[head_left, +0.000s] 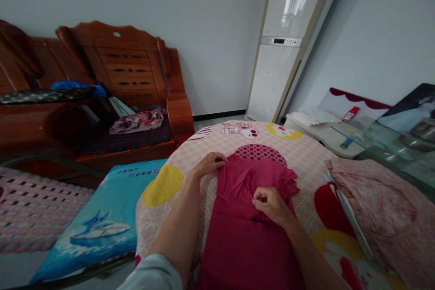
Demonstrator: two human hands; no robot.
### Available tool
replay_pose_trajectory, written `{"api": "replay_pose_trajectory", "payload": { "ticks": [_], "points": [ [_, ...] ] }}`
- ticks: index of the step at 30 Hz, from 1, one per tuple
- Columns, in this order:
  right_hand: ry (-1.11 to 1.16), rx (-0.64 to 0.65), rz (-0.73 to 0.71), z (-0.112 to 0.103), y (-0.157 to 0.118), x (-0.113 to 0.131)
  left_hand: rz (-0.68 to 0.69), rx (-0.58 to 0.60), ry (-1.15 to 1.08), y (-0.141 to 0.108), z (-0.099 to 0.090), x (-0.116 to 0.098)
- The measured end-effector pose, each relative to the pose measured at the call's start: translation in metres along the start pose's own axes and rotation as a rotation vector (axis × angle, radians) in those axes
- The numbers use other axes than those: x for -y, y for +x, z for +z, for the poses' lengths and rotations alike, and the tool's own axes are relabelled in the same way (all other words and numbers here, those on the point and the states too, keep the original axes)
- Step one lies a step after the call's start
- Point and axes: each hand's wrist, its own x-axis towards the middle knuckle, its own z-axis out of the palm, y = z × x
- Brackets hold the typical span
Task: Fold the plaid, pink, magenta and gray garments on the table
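Observation:
A dark pink garment [251, 235] lies on the round, patterned tablecloth [207, 181], stretching toward me with wrinkles and a ruffled edge near its far right. My left hand [212, 163] is closed at its far left corner, thumb and fingers pinching the fabric edge. Over the wrinkled middle, my right hand [272, 204] has its fingers curled in, with thumb and forefinger together. What those fingertips hold, if anything, is too small to tell. The garment's near end runs out of view at the bottom.
A folded pale pink cloth [387, 208] lies at the table's right side. Beyond it are a glass shelf [374, 138] and a white stand with papers [312, 116]. On the left stand a blue printed cushion [112, 217], a woven chair [41, 210] and a wooden sofa [125, 68].

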Motion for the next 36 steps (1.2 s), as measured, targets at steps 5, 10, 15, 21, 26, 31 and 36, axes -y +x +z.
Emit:
{"api": "replay_pose_trajectory", "payload": {
  "ticks": [5, 10, 15, 21, 26, 31, 36],
  "points": [
    [0.172, -0.004, -0.02, -0.009, 0.0, -0.005, -0.043, -0.091, -0.099, 0.001, 0.002, -0.006],
    [0.228, 0.075, 0.052, -0.006, -0.001, -0.001, -0.048, -0.083, -0.124, 0.002, 0.004, -0.005],
    [0.277, 0.225, 0.063, -0.008, -0.005, 0.006, -0.059, -0.152, 0.038, 0.003, 0.004, -0.01],
    [0.228, 0.292, 0.151, -0.005, -0.006, 0.003, 0.027, -0.325, 0.249, 0.016, 0.023, -0.057],
    [0.234, 0.324, 0.137, -0.006, -0.005, 0.004, 0.168, -0.03, 0.118, 0.024, 0.065, -0.087],
    [0.255, 0.341, 0.128, -0.006, -0.004, 0.001, 0.061, -0.028, 0.33, 0.022, 0.096, -0.081],
    [0.285, 0.346, 0.158, -0.004, -0.002, 0.003, -0.076, -0.07, 0.456, 0.023, 0.099, -0.077]
  ]
}}
